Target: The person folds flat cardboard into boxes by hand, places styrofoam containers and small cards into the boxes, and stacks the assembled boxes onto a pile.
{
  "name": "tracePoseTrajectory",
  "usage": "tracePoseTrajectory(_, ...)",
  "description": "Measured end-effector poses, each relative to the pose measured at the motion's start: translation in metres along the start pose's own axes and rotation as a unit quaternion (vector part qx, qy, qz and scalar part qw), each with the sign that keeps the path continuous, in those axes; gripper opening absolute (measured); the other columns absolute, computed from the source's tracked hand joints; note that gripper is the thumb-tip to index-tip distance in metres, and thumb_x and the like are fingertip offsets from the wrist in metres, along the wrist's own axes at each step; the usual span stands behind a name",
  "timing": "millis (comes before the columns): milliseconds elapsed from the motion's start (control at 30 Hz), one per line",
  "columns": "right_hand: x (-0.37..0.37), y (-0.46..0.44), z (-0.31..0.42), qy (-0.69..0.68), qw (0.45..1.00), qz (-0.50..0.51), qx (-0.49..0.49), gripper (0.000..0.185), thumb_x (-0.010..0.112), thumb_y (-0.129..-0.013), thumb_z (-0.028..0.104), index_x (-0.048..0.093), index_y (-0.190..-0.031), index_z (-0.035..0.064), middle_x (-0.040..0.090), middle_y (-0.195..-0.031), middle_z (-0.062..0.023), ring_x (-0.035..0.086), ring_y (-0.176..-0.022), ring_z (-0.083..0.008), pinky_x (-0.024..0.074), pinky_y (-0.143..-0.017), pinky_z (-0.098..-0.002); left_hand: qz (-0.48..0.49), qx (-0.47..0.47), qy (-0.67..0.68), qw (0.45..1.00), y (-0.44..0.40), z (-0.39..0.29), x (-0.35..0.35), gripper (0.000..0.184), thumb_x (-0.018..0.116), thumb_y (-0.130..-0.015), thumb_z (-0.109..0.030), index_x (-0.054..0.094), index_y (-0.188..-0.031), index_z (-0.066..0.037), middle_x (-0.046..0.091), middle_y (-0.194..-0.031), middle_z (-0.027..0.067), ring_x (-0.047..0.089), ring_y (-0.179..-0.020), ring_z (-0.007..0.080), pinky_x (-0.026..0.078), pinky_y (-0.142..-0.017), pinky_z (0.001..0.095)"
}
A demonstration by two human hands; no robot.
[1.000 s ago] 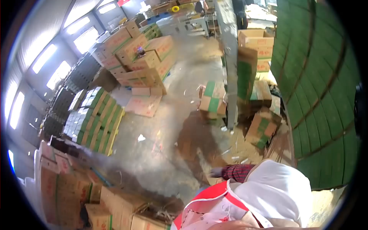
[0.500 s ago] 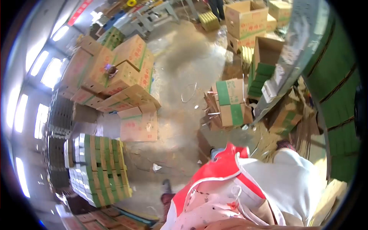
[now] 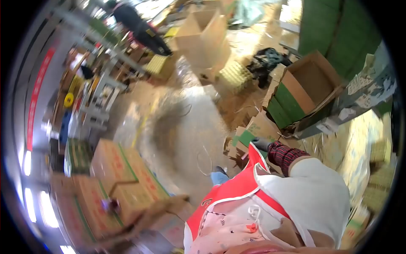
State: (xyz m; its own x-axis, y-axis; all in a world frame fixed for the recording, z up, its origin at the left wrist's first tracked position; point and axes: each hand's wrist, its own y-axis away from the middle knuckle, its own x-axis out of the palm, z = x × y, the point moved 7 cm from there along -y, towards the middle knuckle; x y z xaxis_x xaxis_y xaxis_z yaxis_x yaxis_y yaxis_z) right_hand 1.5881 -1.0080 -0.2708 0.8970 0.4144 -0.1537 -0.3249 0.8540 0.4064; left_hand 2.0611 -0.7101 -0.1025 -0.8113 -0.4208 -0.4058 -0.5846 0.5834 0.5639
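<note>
My right hand, in a dark glove below a red-and-black checked cuff, reaches forward past my red apron. It is beside the flattened cardboard with green print, low on the floor in front of me. The glove overlaps the cardboard's edge in the picture, but I cannot tell whether it touches it. Its fingers are small and blurred, so their closing cannot be made out. My left hand is out of view.
An open carton with green sides stands right of the cardboard, against a grey metal post. Large printed cartons are stacked at left. Farther back are an open tall carton and a person in dark clothes. A loose strap lies on the floor.
My view has swung to the right, so the carton stack now sits lower left. My right hand has come forward to the cardboard. The left hand has left the view.
</note>
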Motion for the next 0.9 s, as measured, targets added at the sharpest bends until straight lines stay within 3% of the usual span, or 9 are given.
tracePoseTrajectory(100,-0.037,0.052,0.03,0.299,0.9,-0.272,0.165,0.037,0.063,-0.079,0.036,0.072,-0.092,0.0022,0.069,-0.091,-0.0216,0.067,-0.082,-0.0333,0.0532,-0.074,-0.0408,0.059,0.067,-0.074,0.993,-0.12,-0.136,-0.015,0.017,0.056,-0.096,-0.022,0.06,-0.095,-0.005,0.06,-0.092,0.0034,0.053,-0.083,0.0119,0.044,-0.072,0.0293)
tracePoseTrajectory(167,-0.018,0.07,0.007,0.191,0.906,-0.236,0.294,0.037,0.061,-0.075,0.034,0.071,-0.091,0.0025,0.068,-0.091,-0.0231,0.066,-0.083,-0.0377,0.0533,-0.073,-0.043,0.1,0.136,-0.129,0.977,-0.188,-0.254,-0.014,0.017,0.056,-0.096,-0.021,0.061,-0.098,-0.004,0.061,-0.095,0.0042,0.054,-0.086,0.012,0.045,-0.074,0.0292)
tracePoseTrajectory(233,-0.004,0.075,0.033,0.105,0.933,-0.174,0.298,0.034,0.062,-0.074,0.031,0.07,-0.093,0.0034,0.068,-0.092,-0.0223,0.066,-0.084,-0.0375,0.0535,-0.073,-0.043,0.138,0.207,-0.164,0.955,-0.247,-0.372,0.006,0.018,0.056,-0.096,-0.02,0.062,-0.101,-0.003,0.062,-0.097,0.0049,0.055,-0.088,0.0121,0.045,-0.076,0.029)
tracePoseTrajectory(300,0.026,0.041,-0.012,0.298,0.944,-0.084,0.113,0.036,0.066,-0.072,0.032,0.069,-0.096,0.0051,0.067,-0.092,-0.0205,0.066,-0.083,-0.0359,0.0532,-0.071,-0.0431,0.182,0.279,-0.193,0.923,-0.292,-0.491,0.033,0.019,0.056,-0.096,-0.019,0.062,-0.104,-0.003,0.063,-0.1,0.0057,0.056,-0.091,0.0123,0.046,-0.078,0.0289)
tracePoseTrajectory(433,0.034,0.007,-0.026,0.337,0.933,-0.096,0.082,0.03,0.067,-0.077,0.031,0.068,-0.092,0.0063,0.066,-0.091,-0.0181,0.065,-0.082,-0.0348,0.0521,-0.07,-0.0434,0.259,0.353,-0.204,0.876,-0.367,-0.66,0.128,0.021,0.056,-0.097,-0.017,0.063,-0.11,-0.001,0.064,-0.105,0.0072,0.057,-0.096,0.0125,0.047,-0.082,0.0286)
tracePoseTrajectory(500,0.015,-0.027,-0.021,0.193,0.952,-0.117,0.206,0.029,0.066,-0.079,0.031,0.068,-0.094,0.006,0.066,-0.092,-0.0167,0.065,-0.083,-0.032,0.0517,-0.071,-0.0422,0.213,0.397,-0.179,0.875,-0.418,-0.693,0.204,0.019,0.05,-0.1,-0.021,0.061,-0.101,-0.006,0.057,-0.09,0.0022,0.053,-0.082,0.0149,0.046,-0.074,0.0291)
tracePoseTrajectory(667,-0.121,-0.159,0.012,0.089,0.933,-0.185,0.296,0.028,0.064,-0.085,0.03,0.068,-0.097,0.0052,0.067,-0.093,-0.013,0.063,-0.086,-0.0251,0.0506,-0.073,-0.0392,0.22,0.532,-0.486,0.658,-0.405,-0.69,0.432,0.037,0.066,-0.086,-0.024,0.062,-0.115,-0.001,0.065,-0.114,0.0195,0.062,-0.105,0.0328,0.049,-0.09,0.0385)
tracePoseTrajectory(833,-0.319,-0.29,0.107,0.093,0.937,-0.296,0.162,0.027,0.062,-0.09,0.028,0.067,-0.101,0.0045,0.067,-0.095,-0.0094,0.062,-0.09,-0.0181,0.0495,-0.074,-0.0361,0.35,0.389,-0.304,0.796,-0.425,-0.686,0.557,0.04,0.069,-0.087,-0.029,0.063,-0.114,-0.001,0.065,-0.112,0.0187,0.063,-0.105,0.0325,0.049,-0.089,0.0396)
tracePoseTrajectory(900,-0.4,-0.321,0.191,0.104,0.93,-0.348,0.055,0.029,0.062,-0.091,0.028,0.066,-0.106,0.0036,0.067,-0.099,-0.008,0.061,-0.093,-0.015,0.0495,-0.077,-0.0336,0.328,0.523,-0.283,0.734,-0.398,-0.754,0.595,0.036,0.069,-0.087,-0.025,0.063,-0.113,-0.001,0.065,-0.114,0.0184,0.062,-0.105,0.0318,0.048,-0.092,0.0387)
